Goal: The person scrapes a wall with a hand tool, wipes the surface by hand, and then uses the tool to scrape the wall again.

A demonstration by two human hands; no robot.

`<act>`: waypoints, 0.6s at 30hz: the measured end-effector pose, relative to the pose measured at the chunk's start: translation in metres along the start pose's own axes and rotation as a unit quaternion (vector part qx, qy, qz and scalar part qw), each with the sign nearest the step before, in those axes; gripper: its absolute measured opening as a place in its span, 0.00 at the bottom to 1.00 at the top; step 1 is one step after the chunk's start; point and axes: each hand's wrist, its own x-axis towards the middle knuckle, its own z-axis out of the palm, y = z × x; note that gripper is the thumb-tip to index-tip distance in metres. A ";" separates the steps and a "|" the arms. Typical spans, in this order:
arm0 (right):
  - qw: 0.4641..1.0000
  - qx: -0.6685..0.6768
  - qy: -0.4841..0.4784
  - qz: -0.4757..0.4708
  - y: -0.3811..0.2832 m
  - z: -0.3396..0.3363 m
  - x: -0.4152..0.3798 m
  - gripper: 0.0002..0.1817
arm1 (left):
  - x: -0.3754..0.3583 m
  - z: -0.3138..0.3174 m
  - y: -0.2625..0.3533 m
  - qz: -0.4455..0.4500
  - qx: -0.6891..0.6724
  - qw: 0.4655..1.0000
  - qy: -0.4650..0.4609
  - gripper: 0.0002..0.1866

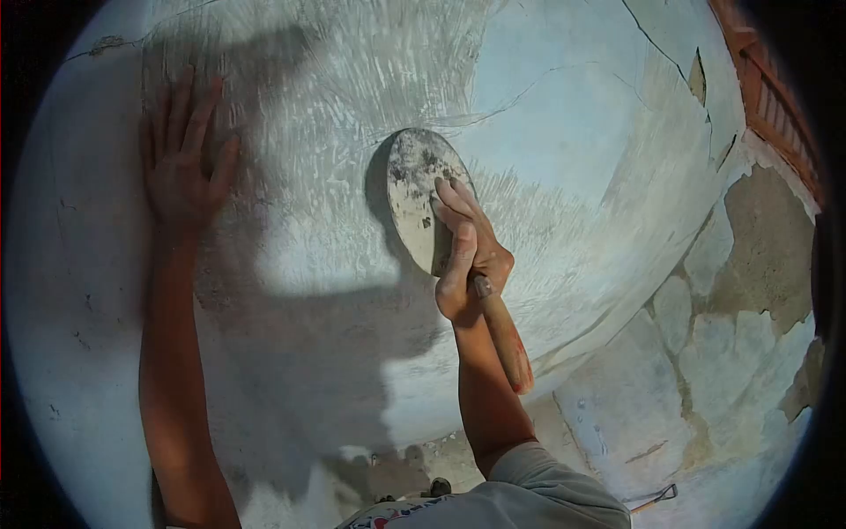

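My left hand [183, 167] lies against the pale wall [326, 194] at upper left, fingers spread and holding nothing. My right hand [471, 242] is closed on a trowel with a rounded oval blade [419, 176] and a wooden handle [505, 339]. Its fingers press on the blade near the neck, while the handle sticks out below the hand along the forearm. Grey and dark stains mark the blade, which is at the wall; its shadow falls just to the left. Rough streaked plaster surrounds the blade.
A smoother patch [555, 115] of wall lies right of the streaks, with cracks at upper right. Beyond the corner, another wall has broken plaster [767, 238]. A reddish wooden frame [771, 97] stands at upper right. A long-handled tool [656, 499] lies low at right.
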 end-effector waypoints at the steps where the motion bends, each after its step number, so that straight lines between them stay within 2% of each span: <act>1: 1.000 -0.013 -0.011 -0.001 -0.001 -0.002 0.000 0.24 | 0.000 0.000 -0.001 0.002 0.001 1.000 -0.002 0.35; 5: 0.998 0.014 0.018 0.061 0.013 0.002 -0.057 0.23 | -0.003 -0.002 -0.001 -0.003 0.017 1.000 -0.011 0.35; 6: 0.999 0.029 0.029 0.036 0.010 0.008 -0.056 0.24 | -0.003 -0.002 -0.001 -0.008 0.015 1.000 -0.010 0.35; 10: 0.996 0.020 0.024 0.082 0.000 0.001 -0.013 0.25 | -0.002 -0.003 0.000 -0.001 0.007 1.000 -0.010 0.34; 13: 0.997 0.052 0.026 0.045 0.006 0.000 0.010 0.30 | -0.001 0.000 0.000 0.001 0.007 1.000 -0.005 0.34; 15: 0.993 0.065 0.020 0.092 0.002 -0.006 -0.012 0.30 | -0.004 -0.002 -0.002 0.002 0.004 1.000 -0.008 0.33; 18: 0.992 0.078 0.029 0.093 0.017 -0.007 -0.053 0.31 | -0.004 0.000 -0.002 0.002 0.006 1.000 -0.002 0.33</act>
